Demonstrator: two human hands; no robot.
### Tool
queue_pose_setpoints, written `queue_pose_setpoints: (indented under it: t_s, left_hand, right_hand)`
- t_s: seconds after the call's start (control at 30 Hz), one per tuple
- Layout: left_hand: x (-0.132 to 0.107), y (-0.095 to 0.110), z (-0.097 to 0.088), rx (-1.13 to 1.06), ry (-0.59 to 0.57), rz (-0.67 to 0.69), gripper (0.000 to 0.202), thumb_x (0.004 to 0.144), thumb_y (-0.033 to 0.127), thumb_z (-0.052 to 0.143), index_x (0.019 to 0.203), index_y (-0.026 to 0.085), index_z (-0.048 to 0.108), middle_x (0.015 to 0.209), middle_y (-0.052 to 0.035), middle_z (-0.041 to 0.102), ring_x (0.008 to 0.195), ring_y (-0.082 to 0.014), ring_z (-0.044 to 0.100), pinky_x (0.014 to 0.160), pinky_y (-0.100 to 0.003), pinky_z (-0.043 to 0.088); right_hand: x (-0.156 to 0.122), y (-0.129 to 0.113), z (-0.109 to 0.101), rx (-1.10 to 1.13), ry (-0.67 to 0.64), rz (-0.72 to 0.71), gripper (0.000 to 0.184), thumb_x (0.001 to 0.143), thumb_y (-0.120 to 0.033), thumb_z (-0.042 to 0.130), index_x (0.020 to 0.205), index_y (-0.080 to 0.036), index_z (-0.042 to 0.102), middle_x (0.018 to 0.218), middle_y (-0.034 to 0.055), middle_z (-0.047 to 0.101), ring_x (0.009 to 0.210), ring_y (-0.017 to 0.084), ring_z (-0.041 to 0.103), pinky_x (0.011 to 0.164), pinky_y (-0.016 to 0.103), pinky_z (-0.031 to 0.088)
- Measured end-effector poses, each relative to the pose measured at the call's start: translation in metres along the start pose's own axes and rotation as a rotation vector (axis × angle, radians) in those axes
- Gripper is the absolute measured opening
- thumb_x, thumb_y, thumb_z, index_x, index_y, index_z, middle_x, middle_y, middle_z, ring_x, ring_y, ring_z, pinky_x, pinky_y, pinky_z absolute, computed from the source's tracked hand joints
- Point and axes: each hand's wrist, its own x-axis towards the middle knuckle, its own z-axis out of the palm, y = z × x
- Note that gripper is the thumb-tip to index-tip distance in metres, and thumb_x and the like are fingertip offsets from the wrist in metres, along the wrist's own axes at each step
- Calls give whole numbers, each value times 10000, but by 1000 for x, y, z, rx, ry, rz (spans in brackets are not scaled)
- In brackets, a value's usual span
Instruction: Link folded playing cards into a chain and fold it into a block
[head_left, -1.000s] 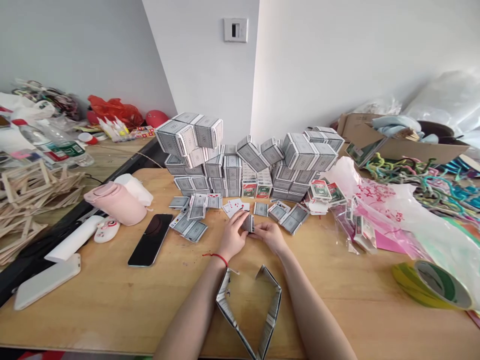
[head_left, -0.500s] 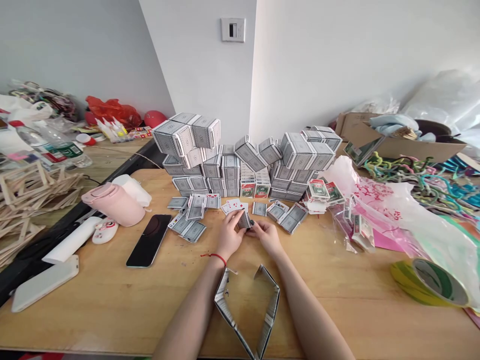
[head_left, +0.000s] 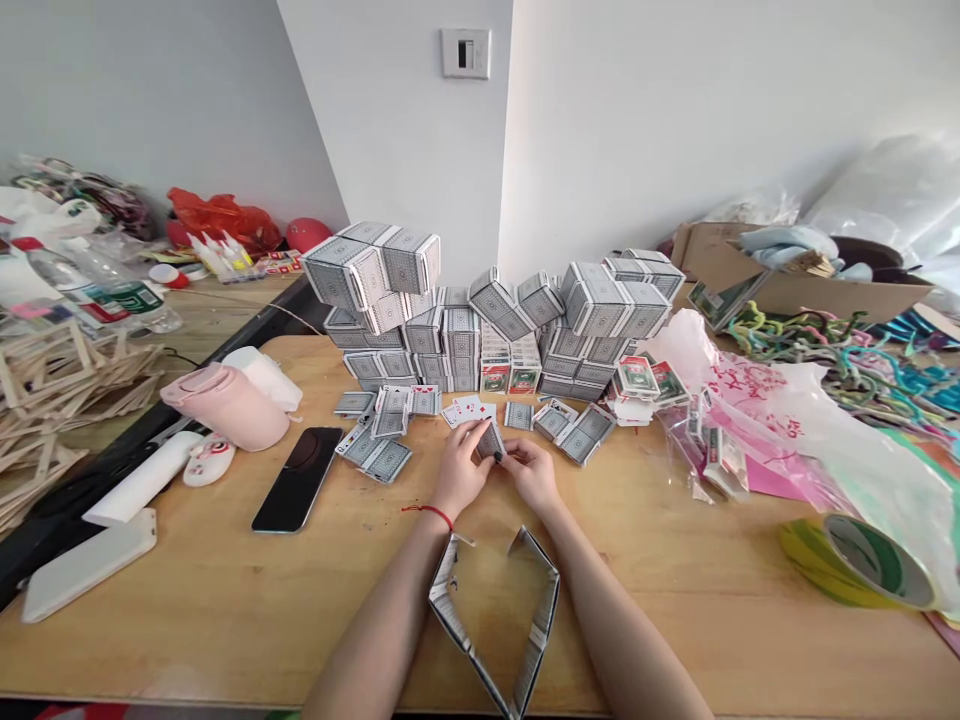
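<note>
My left hand (head_left: 459,472) and my right hand (head_left: 534,472) meet above the wooden table (head_left: 225,600), both pinching a small grey-backed playing card (head_left: 491,440) held between them. A red string circles my left wrist. Between my forearms stands a bent loop made of joined cards (head_left: 495,620). Just beyond my hands lie loose cards, some face up (head_left: 469,410), and small stacks of grey-backed cards (head_left: 379,455). Behind them rises a pile of grey card boxes (head_left: 465,310).
A black phone (head_left: 298,478), a pink container (head_left: 225,405), a white tube (head_left: 139,485) and a white slab lie to the left. Plastic bags (head_left: 787,420), a yellow-green tape roll (head_left: 862,565), coloured pipe cleaners and a cardboard box (head_left: 787,280) crowd the right.
The card between my fingers has turned and tilted slightly; my hands stay at the same spot.
</note>
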Motion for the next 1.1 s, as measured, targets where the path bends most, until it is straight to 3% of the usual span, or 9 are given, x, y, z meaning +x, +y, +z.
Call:
queue_pose_setpoints:
  t_s: [0.1,0.23,0.33,0.43,0.57,0.7,0.87,0.97,1.1]
  left_hand:
    - [0,5,-3,-35,-57,13,576,679,90,556,1219,252,435,1166,-66,475,1126,-217,435,979,-414,359]
    - [0,10,-6,-158,-127,4,530,684,108,548,1190,239,462,1170,-65,479,1126,-216,433,979,-399,350]
    - [1,9,-2,-259,-65,-114,401,764,172,484,1162,207,446,1151,-73,503,1048,-186,494,890,-350,416]
    - [1,6,5,-239,7,-271,223,815,256,434,1019,174,471,962,-67,571,854,-165,560,744,-313,457]
    - [0,5,11,-199,63,-319,148,819,301,426,886,175,467,808,-42,574,740,-159,554,666,-287,437]
    - [-2,8,12,-282,94,-374,193,814,361,424,811,176,476,661,1,529,562,-123,499,541,-236,400]
    - [2,9,15,-317,145,-415,296,789,438,432,652,179,470,532,30,460,486,-105,442,483,-214,344]
    - [7,6,14,-347,178,-447,364,776,475,434,563,180,437,500,20,458,477,-106,444,469,-212,335]
    - [11,5,12,-457,152,-552,415,755,540,426,543,183,437,431,27,445,370,-101,422,393,-220,308]
  right_hand:
    - [0,-1,1,-3,4,19,102,625,-261,642,676,-196,583,653,-1,631,604,157,572,592,268,447]
    - [0,-2,3,106,-110,124,245,670,-366,614,832,-218,504,577,-31,599,449,137,551,461,259,442]
    - [-1,-4,6,194,-174,173,330,679,-455,590,869,-228,445,525,-44,582,397,138,548,414,249,436]
    - [-3,-4,11,155,-198,190,331,714,-528,516,820,-229,420,459,-59,546,342,127,514,348,218,375]
    - [-6,-3,16,1,-97,110,312,757,-530,466,682,-233,410,374,-83,431,272,83,375,303,201,240]
    - [-4,-3,15,17,-75,-8,344,746,-508,511,606,-229,366,407,-80,378,324,76,341,331,208,240]
    - [0,-5,8,115,-245,12,303,785,-504,469,704,-221,396,437,-79,427,297,63,309,306,201,195]
    - [1,-5,5,133,-336,-3,292,792,-493,467,803,-203,432,489,-58,510,321,64,356,327,196,250]
    - [2,-4,3,137,-382,5,303,783,-490,482,797,-190,446,469,-59,509,345,72,399,361,199,306]
